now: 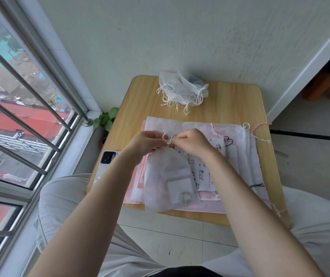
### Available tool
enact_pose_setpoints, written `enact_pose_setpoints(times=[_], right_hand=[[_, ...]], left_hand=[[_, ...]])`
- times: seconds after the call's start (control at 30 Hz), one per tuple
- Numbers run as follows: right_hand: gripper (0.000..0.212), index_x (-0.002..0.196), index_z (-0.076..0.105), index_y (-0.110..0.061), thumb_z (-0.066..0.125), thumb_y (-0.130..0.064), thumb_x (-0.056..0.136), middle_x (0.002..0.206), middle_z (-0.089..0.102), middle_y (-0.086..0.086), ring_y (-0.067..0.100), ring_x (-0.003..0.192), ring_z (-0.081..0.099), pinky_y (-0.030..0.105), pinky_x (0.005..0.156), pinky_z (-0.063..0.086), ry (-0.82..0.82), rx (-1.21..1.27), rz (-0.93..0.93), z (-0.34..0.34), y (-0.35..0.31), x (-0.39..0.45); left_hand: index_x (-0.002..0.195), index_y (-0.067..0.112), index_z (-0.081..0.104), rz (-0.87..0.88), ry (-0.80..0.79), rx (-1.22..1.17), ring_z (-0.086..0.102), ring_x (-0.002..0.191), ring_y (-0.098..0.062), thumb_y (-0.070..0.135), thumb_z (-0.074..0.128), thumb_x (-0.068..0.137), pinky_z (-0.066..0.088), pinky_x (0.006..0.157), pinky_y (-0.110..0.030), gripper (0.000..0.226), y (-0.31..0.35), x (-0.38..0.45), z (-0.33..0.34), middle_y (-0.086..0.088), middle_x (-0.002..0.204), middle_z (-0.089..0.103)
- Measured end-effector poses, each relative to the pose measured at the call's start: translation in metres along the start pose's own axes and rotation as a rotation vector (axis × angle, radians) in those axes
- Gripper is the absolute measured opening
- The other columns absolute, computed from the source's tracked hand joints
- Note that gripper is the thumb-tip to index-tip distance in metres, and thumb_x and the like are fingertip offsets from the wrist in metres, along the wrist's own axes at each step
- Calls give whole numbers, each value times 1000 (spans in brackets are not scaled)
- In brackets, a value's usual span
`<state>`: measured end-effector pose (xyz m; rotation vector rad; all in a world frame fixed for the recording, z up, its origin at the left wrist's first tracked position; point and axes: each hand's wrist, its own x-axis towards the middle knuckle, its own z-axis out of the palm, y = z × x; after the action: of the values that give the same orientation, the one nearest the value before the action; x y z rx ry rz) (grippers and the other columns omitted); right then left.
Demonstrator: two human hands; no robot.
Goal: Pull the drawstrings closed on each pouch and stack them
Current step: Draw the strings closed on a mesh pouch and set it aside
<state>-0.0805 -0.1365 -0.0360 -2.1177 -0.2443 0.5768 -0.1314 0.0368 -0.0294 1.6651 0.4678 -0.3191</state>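
Observation:
A sheer white pouch (166, 176) with a beaded ring and a card inside lies on top of a spread of pouches near the table's front edge. At its gathered top, my left hand (144, 141) pinches the white drawstring loop (168, 135). My right hand (192, 141) pinches the pouch's neck right beside it, fingers curled. Under it lie a cat-print pouch (202, 172), pink sheets and larger sheer pouches (246, 152) with pink and white cords. A pile of white closed pouches (182, 90) with looped strings sits at the table's back.
The small wooden table (230, 104) stands against a wall. A phone (108, 158) lies at its left edge. A potted plant (106, 120) sits by the window sill on the left. My knees flank the table's front.

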Motion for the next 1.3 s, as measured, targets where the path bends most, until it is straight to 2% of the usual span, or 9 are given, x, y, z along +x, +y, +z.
enact_pose_setpoints(times=[0.13, 0.2, 0.37, 0.57, 0.77, 0.93, 1.03, 1.17, 1.3], right_hand=[[16, 93, 74, -17, 60, -11, 89, 92, 72, 0, 11, 83, 64, 24, 75, 50, -41, 108, 23, -2, -1, 6], [16, 95, 74, -14, 61, -7, 88, 90, 72, 3, 12, 80, 64, 23, 77, 51, -104, 179, 39, 4, 0, 8], [10, 96, 74, -14, 70, -11, 86, 67, 61, -6, 6, 58, 48, 14, 51, 37, -209, 373, 124, 11, 4, 9], [9, 93, 71, -12, 65, -6, 90, 76, 70, 1, 11, 66, 65, 21, 62, 52, -333, 615, 194, 7, 7, 7], [8, 92, 72, -16, 74, -14, 84, 83, 67, 4, 14, 72, 59, 24, 67, 47, -287, 616, 209, 4, 10, 10], [9, 81, 61, -22, 61, -17, 88, 62, 56, -8, 5, 50, 47, 17, 43, 35, -105, 381, 190, 8, 2, 8], [5, 86, 59, -20, 55, -22, 88, 79, 63, -4, 13, 71, 59, 23, 59, 43, 101, 264, 150, 11, 4, 11], [13, 92, 59, -12, 46, -15, 93, 86, 71, 6, 17, 73, 68, 23, 55, 41, 177, 459, 171, 5, 6, 14], [25, 67, 50, -9, 42, -6, 91, 76, 68, 14, 28, 73, 68, 33, 69, 49, 88, 1015, 243, 1, -3, 10]], left_hand=[[96, 9, 73, 42, -25, 58, 64, 79, -20, 7, 77, 74, 54, 81, -36, 23, 2, -2, 2, -12, 90, 73], [91, 13, 70, 74, 45, 119, 61, 72, -14, 4, 74, 79, 51, 70, -26, 16, 3, -3, 6, -2, 82, 69], [79, 20, 68, 288, 249, 263, 62, 73, -10, 3, 74, 76, 48, 67, -22, 19, -9, -1, 13, 6, 78, 69], [72, 24, 64, 361, 314, 193, 60, 72, -9, 3, 75, 77, 46, 69, -18, 24, -16, -3, 20, 10, 75, 66], [82, 10, 73, 196, 220, -62, 59, 72, -13, 14, 75, 82, 48, 70, -30, 4, -11, -4, 18, -2, 77, 66], [83, 9, 74, 137, 149, -121, 60, 71, -15, 27, 72, 87, 49, 74, -34, 19, -5, -7, 19, -2, 73, 67], [86, 8, 73, 113, 116, -214, 62, 79, -20, 24, 64, 93, 51, 85, -39, 19, -3, -8, 20, -6, 79, 70], [91, 6, 71, 94, 126, -206, 62, 78, -18, 22, 59, 97, 50, 87, -36, 21, -2, -10, 17, -6, 79, 70], [78, 11, 70, 28, 155, -195, 61, 73, -16, 24, 58, 96, 51, 76, -32, 26, -3, -9, 17, -2, 73, 68]])
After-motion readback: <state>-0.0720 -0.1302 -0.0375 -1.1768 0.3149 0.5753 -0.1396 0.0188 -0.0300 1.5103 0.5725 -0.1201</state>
